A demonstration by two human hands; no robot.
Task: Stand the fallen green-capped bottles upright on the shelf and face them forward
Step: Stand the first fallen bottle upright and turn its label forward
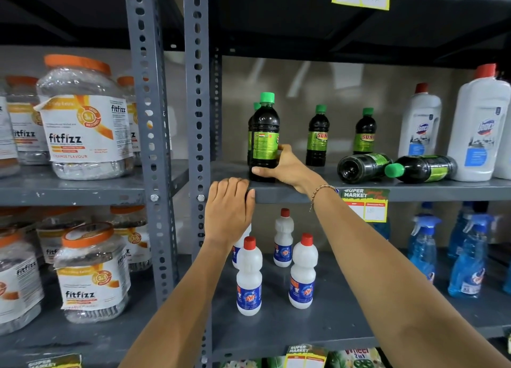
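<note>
My right hand (pixel 287 168) is clamped low on an upright dark plastic bottle with a green cap (pixel 263 138), standing at the front edge of the grey metal shelf (pixel 414 192). My left hand (pixel 229 210) rests curled over that edge, holding nothing. Two more green-capped dark bottles (pixel 365 166) lie toppled on the shelf to the upright bottle's right.

Standing a green-capped bottle on the shelf

My right hand (pixel 287 168) grips the upright bottle (pixel 264 140) near the shelf (pixel 414 194) edge; my left hand (pixel 229 210) rests on that edge. Two fallen bottles (pixel 362 167) lie to the right.
</note>
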